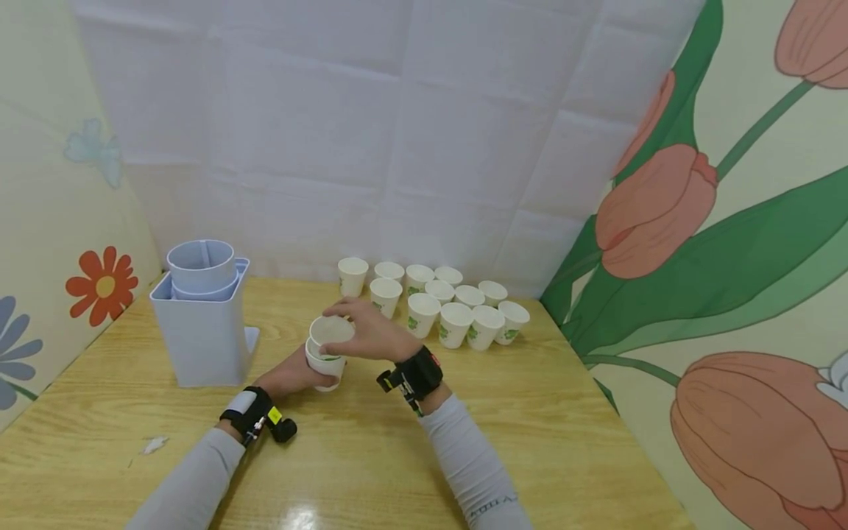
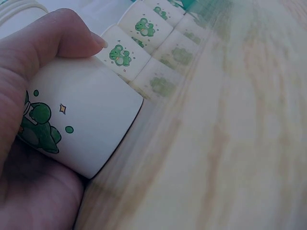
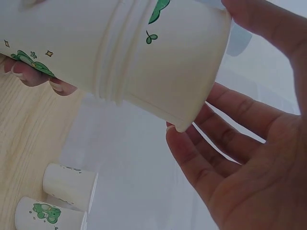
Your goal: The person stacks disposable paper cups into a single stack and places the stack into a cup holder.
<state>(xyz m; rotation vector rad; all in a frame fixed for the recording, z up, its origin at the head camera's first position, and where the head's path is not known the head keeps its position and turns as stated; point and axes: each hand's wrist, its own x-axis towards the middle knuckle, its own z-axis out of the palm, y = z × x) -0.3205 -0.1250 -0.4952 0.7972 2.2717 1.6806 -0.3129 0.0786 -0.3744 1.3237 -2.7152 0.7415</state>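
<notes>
White paper cups printed with green cartoon animals form a nested stack (image 1: 324, 366) near the table's middle. My left hand (image 1: 296, 374) grips the stack low down, thumb across the printed wall of the outer cup (image 2: 91, 120) in the left wrist view. Above it, my right hand (image 1: 377, 335) pinches the rim of the uppermost cup (image 3: 177, 62) between thumb and fingertips. That cup's lower part sits inside the stack, and most of its wall stands out above several rims. The right wrist view shows fingertips of the left hand (image 3: 33, 75) under the stack.
Behind and to the right stands a group of upright paper cups (image 1: 456, 325) in loose rows. To the left is a pale blue square bin (image 1: 205, 346) with round containers (image 1: 202, 276) in its top. A white cloth (image 1: 318, 132) hangs behind the wooden table (image 1: 371, 464).
</notes>
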